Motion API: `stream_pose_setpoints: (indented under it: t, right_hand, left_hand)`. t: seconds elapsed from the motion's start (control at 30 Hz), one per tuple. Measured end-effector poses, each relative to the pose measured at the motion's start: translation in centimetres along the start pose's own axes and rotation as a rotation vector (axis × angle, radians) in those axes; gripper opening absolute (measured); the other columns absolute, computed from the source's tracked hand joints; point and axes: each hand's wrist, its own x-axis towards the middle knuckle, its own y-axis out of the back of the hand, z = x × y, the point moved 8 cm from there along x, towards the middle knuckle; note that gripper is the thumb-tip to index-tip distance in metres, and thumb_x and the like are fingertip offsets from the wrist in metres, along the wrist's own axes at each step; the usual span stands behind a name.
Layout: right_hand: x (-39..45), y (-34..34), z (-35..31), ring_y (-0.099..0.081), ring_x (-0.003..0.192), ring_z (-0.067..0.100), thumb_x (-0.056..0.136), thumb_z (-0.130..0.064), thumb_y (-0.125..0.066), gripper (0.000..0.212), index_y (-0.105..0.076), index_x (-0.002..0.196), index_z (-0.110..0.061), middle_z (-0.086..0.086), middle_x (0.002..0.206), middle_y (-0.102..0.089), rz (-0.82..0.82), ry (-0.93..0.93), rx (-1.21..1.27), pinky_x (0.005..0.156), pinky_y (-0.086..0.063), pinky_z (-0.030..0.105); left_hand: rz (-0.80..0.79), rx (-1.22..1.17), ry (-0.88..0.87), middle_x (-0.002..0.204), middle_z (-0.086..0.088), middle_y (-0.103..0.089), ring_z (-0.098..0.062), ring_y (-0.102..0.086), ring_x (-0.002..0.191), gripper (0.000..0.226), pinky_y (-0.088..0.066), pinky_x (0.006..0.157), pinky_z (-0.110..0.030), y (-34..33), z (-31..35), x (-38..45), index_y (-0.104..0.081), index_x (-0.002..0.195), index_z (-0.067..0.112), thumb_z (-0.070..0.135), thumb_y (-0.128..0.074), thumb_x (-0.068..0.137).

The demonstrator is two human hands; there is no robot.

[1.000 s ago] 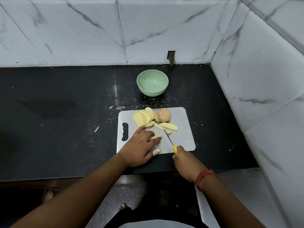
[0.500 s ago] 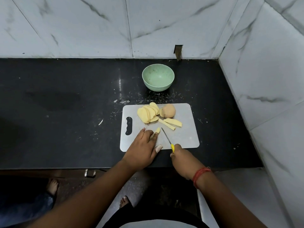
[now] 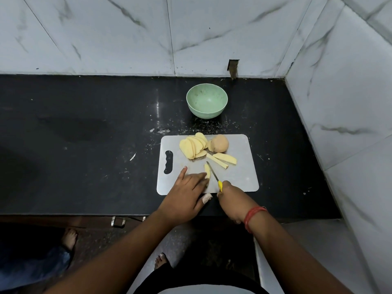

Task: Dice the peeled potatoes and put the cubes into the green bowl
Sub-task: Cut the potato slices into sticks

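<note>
A grey cutting board (image 3: 239,179) lies on the black counter. On it are a fan of potato slices (image 3: 192,147), a whole peeled potato (image 3: 220,143) and two cut strips (image 3: 222,159). My left hand (image 3: 186,194) holds down a potato strip (image 3: 207,171) with its fingertips; most of the strip under the fingers is hidden. My right hand (image 3: 230,198) grips a yellow-handled knife (image 3: 214,176), its blade lying along the strip's right side. The green bowl (image 3: 206,102) stands beyond the board and has nothing in it.
Marble-tiled walls close the counter at the back and on the right. Potato crumbs are scattered between bowl and board. The counter's front edge runs just under my hands. Bare feet of another person show on the floor at lower left.
The view has shifted slightly. My left hand has stayed on the strip, and the knife blade has stayed beside it, with little visible movement.
</note>
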Motion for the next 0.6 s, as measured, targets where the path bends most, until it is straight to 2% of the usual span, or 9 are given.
stream_pose_setpoints:
  t: [0.13, 0.27, 0.37, 0.6]
  right_hand:
    - [-0.1, -0.1, -0.3, -0.045, 0.061, 0.013, 0.103, -0.019, -0.038, 0.014, -0.039, 0.112, -0.008, 0.003, 0.074, -0.046, 0.007, -0.004, 0.002, 0.053, -0.033, 0.029]
    - [0.0, -0.3, -0.6, -0.047, 0.061, 0.015, 0.103, -0.021, -0.037, 0.014, -0.038, 0.110, -0.009, 0.004, 0.077, -0.048, -0.021, -0.011, 0.041, 0.049, -0.032, 0.028]
    - [0.0, -0.1, -0.8, -0.048, 0.066, 0.016, 0.103, -0.021, -0.036, 0.017, -0.040, 0.114, -0.008, 0.005, 0.080, -0.049, -0.021, -0.011, 0.044, 0.058, -0.037, 0.029]
    - [0.1, -0.3, -0.7, -0.048, 0.063, 0.016, 0.103, -0.021, -0.035, 0.010, -0.037, 0.104, -0.011, 0.004, 0.076, -0.049, -0.015, -0.021, 0.047, 0.049, -0.032, 0.028]
  left_hand:
    - [-0.049, 0.025, -0.090, 0.151, -0.010, -0.050, -0.025, -0.048, 0.137, 0.053, -0.018, 0.124, -0.057, -0.1, -0.3, -0.5, -0.056, 0.143, 0.011, 0.047, -0.042, 0.106]
    - [-0.118, 0.101, -0.116, 0.158, -0.010, -0.043, -0.028, -0.041, 0.142, 0.057, -0.017, 0.124, -0.058, -1.0, -0.6, -0.4, -0.047, 0.152, 0.016, 0.050, -0.031, 0.109]
    - [-0.142, 0.109, -0.104, 0.159, -0.009, -0.041, -0.029, -0.039, 0.144, 0.058, -0.016, 0.124, -0.058, -1.5, -0.7, -0.2, -0.043, 0.155, 0.019, 0.052, -0.027, 0.110]
    - [-0.124, 0.077, -0.082, 0.160, -0.007, -0.040, -0.027, -0.037, 0.146, 0.063, -0.016, 0.124, -0.059, -1.6, -1.0, -0.4, -0.039, 0.156, 0.012, 0.053, -0.031, 0.109]
